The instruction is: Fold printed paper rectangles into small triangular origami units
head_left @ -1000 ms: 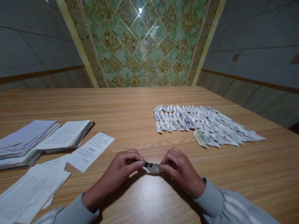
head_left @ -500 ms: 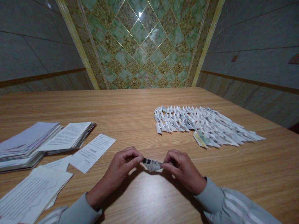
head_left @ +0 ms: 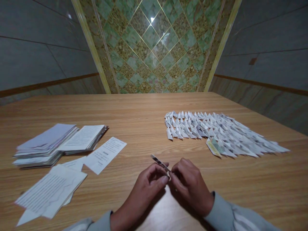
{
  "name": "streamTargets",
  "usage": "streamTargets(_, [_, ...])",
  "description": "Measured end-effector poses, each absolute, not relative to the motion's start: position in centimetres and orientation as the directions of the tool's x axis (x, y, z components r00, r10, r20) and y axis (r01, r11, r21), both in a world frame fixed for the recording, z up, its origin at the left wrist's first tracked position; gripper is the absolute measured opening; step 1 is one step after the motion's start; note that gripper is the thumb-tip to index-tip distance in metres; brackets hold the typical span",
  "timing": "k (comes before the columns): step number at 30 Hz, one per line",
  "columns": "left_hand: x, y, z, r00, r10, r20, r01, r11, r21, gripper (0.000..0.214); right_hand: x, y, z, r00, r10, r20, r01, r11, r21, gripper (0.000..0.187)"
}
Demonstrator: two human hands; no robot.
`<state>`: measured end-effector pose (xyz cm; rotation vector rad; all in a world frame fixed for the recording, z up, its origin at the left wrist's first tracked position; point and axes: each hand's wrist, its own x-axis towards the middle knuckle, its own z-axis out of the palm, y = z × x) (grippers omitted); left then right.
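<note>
My left hand (head_left: 144, 189) and my right hand (head_left: 189, 184) meet low in the middle of the view, fingertips pinched together on a small folded strip of printed paper (head_left: 159, 163). One end of the strip sticks up and to the left above my fingers. Both hands hover just over the wooden table (head_left: 134, 115). Grey sleeves cover both wrists.
Rows of several small folded paper pieces (head_left: 216, 131) lie at the right. A stack of printed sheets (head_left: 60, 142) sits at the left, with loose printed pages (head_left: 50, 192) and a paper slip (head_left: 105, 154) in front of it. Tiled walls stand behind the table.
My hands have come closer together, and the folded strip has turned from lying flat between them to pointing up and left. The view has shifted slightly, so everything sits further right.
</note>
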<state>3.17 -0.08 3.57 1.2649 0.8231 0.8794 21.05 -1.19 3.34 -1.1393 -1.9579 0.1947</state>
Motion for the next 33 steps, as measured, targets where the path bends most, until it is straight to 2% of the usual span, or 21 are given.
streamTargets(3, [3.1,0.0,3.3,0.409,0.911,-0.05,-0.108,0.102,0.989,0.016,20.6,-1.5,3.0,-0.334,0.761,0.556,0.637,0.618,-0.462,0.011])
streamTargets(7, [3.0,0.2,2.9,0.369,0.929,-0.025,-0.155,0.088,0.984,0.02,20.6,-1.6,2.9,-0.406,0.777,0.481,0.614,0.622,-0.485,0.007])
streamTargets(19, [3.1,-0.4,2.0,0.377,0.926,0.006,-0.104,0.035,0.994,0.017,20.6,-1.9,3.2,-0.481,0.796,0.367,0.639,0.605,-0.475,0.006])
streamTargets(28, [3.1,-0.6,2.3,0.422,0.907,0.008,-0.023,0.002,1.0,0.012,21.2,-1.8,3.3,-0.314,0.899,0.305,0.496,0.429,-0.755,0.009])
streamTargets(33, [3.2,-1.0,2.2,0.458,0.889,0.033,-0.017,-0.028,0.999,0.014,21.2,-1.7,3.4,-0.254,0.937,0.239,0.451,0.334,-0.828,0.006])
